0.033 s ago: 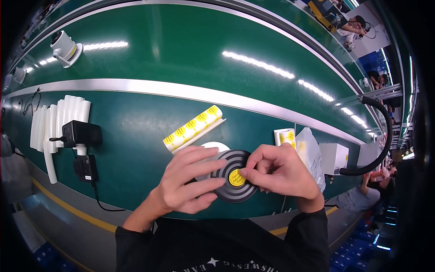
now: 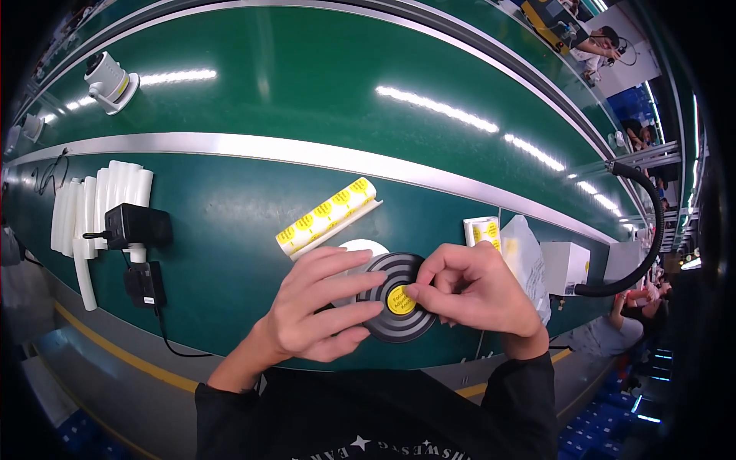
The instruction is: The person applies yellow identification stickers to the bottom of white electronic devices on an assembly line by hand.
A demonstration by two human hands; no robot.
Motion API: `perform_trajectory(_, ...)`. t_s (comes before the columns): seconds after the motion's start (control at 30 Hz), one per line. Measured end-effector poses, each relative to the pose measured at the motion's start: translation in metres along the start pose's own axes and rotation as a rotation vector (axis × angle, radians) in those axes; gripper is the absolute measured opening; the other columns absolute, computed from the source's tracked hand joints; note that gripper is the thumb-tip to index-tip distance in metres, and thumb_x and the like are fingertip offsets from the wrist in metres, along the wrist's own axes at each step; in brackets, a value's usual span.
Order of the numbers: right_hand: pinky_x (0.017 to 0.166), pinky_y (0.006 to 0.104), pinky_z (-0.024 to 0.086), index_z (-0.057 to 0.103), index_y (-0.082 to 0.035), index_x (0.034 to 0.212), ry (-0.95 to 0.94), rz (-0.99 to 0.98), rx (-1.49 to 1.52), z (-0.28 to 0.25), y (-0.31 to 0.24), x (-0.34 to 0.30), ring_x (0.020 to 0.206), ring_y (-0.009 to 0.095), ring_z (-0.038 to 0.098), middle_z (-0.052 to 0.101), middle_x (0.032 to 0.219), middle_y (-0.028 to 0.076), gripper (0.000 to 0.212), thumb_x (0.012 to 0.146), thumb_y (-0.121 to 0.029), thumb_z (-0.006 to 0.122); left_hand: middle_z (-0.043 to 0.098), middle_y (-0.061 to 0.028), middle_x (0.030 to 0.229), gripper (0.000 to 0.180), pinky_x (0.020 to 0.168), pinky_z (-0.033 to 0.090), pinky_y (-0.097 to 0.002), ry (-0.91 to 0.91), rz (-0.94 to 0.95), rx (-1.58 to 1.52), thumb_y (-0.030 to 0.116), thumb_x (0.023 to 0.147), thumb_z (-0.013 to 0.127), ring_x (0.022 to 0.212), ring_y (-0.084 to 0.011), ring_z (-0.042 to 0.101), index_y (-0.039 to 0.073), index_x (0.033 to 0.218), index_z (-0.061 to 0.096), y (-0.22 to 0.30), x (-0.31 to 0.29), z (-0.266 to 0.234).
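Dark shirt: A person in a dark shirt (image 2: 330,406) is at the near side of the green table (image 2: 215,230).
Left hand: The left hand (image 2: 322,307) has its fingers spread wide. They reach over the left side of the disc. I cannot tell if the tips touch it or if the thumb holds it.
Right hand: The right hand (image 2: 483,295) has its thumb and first finger pinched close together at the right edge of the sticker. I cannot tell if they grip it or press it.
Black disc: The black disc (image 2: 392,328) with grey rings is between the two hands.
Yellow sticker: The round yellow sticker (image 2: 401,301) is in the middle of the disc, right by the right thumb tip and past the left fingertips.
White round thing: The white round thing (image 2: 366,246) peeks out just behind the disc, partly hidden.
Sticker roll: A roll of yellow stickers (image 2: 328,217) lies farther off, a bit left.
Right side: A small roll (image 2: 483,229) sits beside a clear bag (image 2: 529,264).
Left side: White tubes (image 2: 115,192) lie by a black plug box (image 2: 140,226).
White camera: The white camera (image 2: 113,86) stands far left.
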State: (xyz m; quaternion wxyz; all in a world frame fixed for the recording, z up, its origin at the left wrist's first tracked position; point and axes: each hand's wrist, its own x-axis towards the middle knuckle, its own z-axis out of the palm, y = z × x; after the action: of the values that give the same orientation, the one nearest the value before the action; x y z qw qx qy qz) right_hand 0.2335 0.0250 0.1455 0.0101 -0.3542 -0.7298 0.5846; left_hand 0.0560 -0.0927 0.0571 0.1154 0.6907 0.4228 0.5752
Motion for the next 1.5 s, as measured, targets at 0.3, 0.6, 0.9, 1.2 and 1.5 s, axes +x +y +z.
perform_trajectory(0.3,0.037,0.0203,0.036,0.056,0.001,0.075,-0.030,0.030,0.033,-0.002,0.000,0.000,0.039,0.008,0.053,0.051,0.044,0.003,0.010,0.080,-0.005,0.062,0.058,-0.0095,0.103,0.028,0.077,0.045,-0.0422,-0.097,-0.012,0.072,0.020,0.066,0.067,0.097,-0.0300,0.054,0.009,0.091,0.068,0.002,0.002,0.001)
perform_trajectory(0.6,0.038,0.0197,0.037,0.056,0.001,0.075,-0.036,0.031,0.038,-0.001,-0.001,0.000,0.039,0.008,0.053,0.051,0.044,0.003,0.010,0.080,-0.005,0.061,0.055,-0.0068,0.104,0.032,0.079,0.044,-0.0417,-0.133,-0.012,0.086,0.027,0.066,0.068,0.098,-0.0285,0.053,0.015,0.096,0.068,0.003,0.003,0.002)
perform_trajectory(0.9,0.038,0.0195,0.034,0.054,0.000,0.084,0.015,0.034,-0.003,0.002,-0.001,-0.001,0.040,0.007,0.051,0.051,0.045,0.003,0.012,0.079,-0.006,0.064,0.056,-0.0057,0.105,0.030,0.081,0.044,-0.0421,-0.174,-0.010,0.196,0.031,0.069,0.065,0.099,-0.0279,0.052,0.015,0.095,0.067,0.005,0.004,0.000)
perform_trajectory(1.2,0.043,0.0171,0.035,0.049,0.001,0.107,0.332,-0.132,0.140,0.000,0.022,-0.007,0.045,0.003,0.048,0.051,0.053,-0.002,0.030,0.080,0.000,0.061,0.058,0.0018,0.111,0.034,0.092,0.034,-0.0479,-0.302,0.073,0.381,0.044,0.077,0.057,0.105,-0.0269,0.052,0.019,0.100,0.065,0.015,0.010,0.003)
perform_trajectory(1.5,0.061,0.0187,0.045,0.051,0.002,0.110,0.243,-0.284,0.452,0.007,0.091,0.002,0.068,0.007,0.055,0.059,0.079,0.004,0.045,0.070,0.000,0.070,0.058,-0.0027,0.109,0.037,0.090,0.038,-0.0476,-0.238,0.027,0.318,0.041,0.072,0.064,0.106,-0.0274,0.052,0.014,0.096,0.065,0.012,0.009,0.010)
